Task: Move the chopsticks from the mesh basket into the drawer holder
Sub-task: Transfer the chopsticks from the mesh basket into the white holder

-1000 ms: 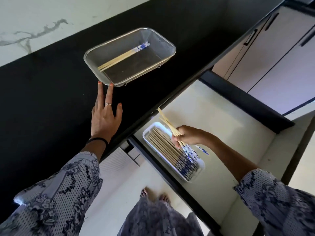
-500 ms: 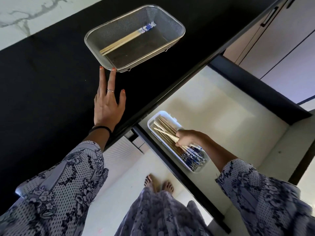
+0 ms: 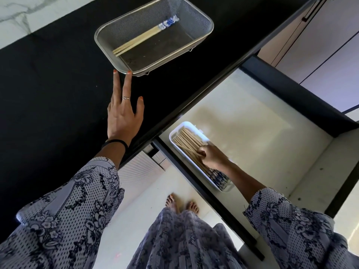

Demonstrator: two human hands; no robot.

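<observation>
A steel mesh basket (image 3: pixel 202 20) stands on the black counter (image 3: pixel 48 90). A few wooden chopsticks with blue-and-white ends (image 3: pixel 143 36) lie along its far side. My left hand (image 3: pixel 124 113) rests flat on the counter, fingers apart, two fingertips touching the basket's near rim. In the open drawer (image 3: pixel 252 121) sits a white holder (image 3: pixel 191 126) filled with several chopsticks (image 3: pixel 184 139). My right hand (image 3: pixel 212 155) lies on top of that pile, fingers curled over the chopsticks; whether it still grips any I cannot tell.
The drawer's dark front rail (image 3: pixel 209 193) runs diagonally below the holder, its dark side wall (image 3: pixel 295 94) on the far side. Pale cabinet doors (image 3: pixel 320 45) stand at the upper right. Bare feet (image 3: pixel 182 202) are on the light floor below.
My right hand has lowered the chopsticks it held from a raised tilt down flat into the white holder. My left hand has stayed on the counter at the basket's rim.
</observation>
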